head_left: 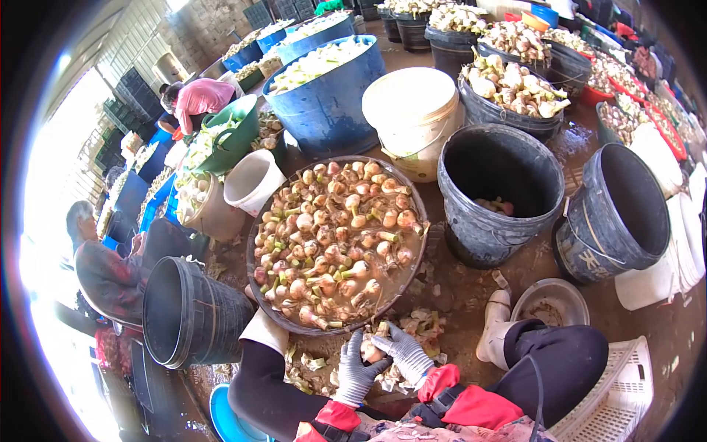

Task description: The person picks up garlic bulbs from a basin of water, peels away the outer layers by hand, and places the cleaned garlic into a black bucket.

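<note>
My left hand (pixel 357 372), in a grey striped glove, curls round the lower left of a garlic bulb (pixel 373 349). From the other side my right hand (pixel 405 352), gloved alike, closes on the same bulb, its fingers partly hiding it. Both hands are low between my knees, just in front of a wide round tub (pixel 412 295) filled with garlic bulbs (pixel 320 236) in murky water, many with short cut stems. Loose peeled skins (pixel 420 324) lie on the floor about my hands.
Dark buckets (pixel 497 195) (pixel 615 214) (pixel 195 313) stand to either side. Behind the tub are a lidded cream bucket (pixel 409 110) and a blue vat (pixel 324 96). A metal bowl (pixel 551 303) lies by my right boot (pixel 495 331). Other people (pixel 110 265) sit at the left.
</note>
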